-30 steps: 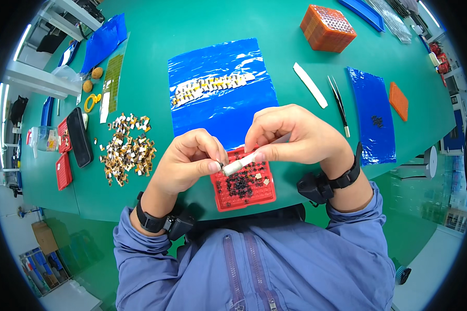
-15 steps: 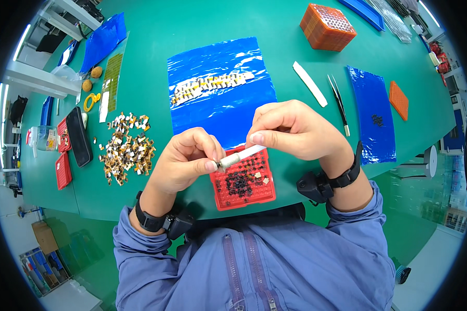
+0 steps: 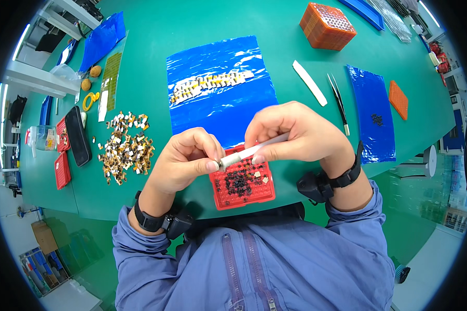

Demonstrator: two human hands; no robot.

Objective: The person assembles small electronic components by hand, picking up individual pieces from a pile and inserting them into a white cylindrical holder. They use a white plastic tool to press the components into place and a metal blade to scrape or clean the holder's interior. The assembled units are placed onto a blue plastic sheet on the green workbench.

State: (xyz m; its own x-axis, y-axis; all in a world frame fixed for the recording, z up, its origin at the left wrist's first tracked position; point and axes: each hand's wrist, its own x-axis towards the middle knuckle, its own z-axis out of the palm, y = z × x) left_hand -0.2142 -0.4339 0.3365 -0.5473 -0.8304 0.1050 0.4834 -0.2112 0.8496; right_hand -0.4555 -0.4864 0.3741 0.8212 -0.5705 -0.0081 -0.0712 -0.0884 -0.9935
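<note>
Above a red tray (image 3: 224,203) that holds many small black parts, both my hands are close together. My left hand (image 3: 189,158) is closed, its thumb and fingertips pinching a small part (image 3: 220,165) whose kind I cannot make out. A slim white stick (image 3: 250,151) runs slantwise from that part to my right hand (image 3: 298,137). The right fingers are closed on the stick, and its far end shows between them. The stick's left end meets the small part. Two small pale pieces (image 3: 265,180) lie among the black parts in the tray.
A blue sheet (image 3: 207,116) bears rows of small pale pieces (image 3: 210,83). Left are a pile of small parts (image 3: 127,147) and a black phone (image 3: 79,136). Right lie a white strip (image 3: 310,83), tweezers (image 3: 338,103), another blue sheet (image 3: 373,103) and stacked orange trays (image 3: 327,28).
My right hand's grip has shifted along the white stick, so more of the stick shows on both sides of the fingers. My left hand has barely moved.
</note>
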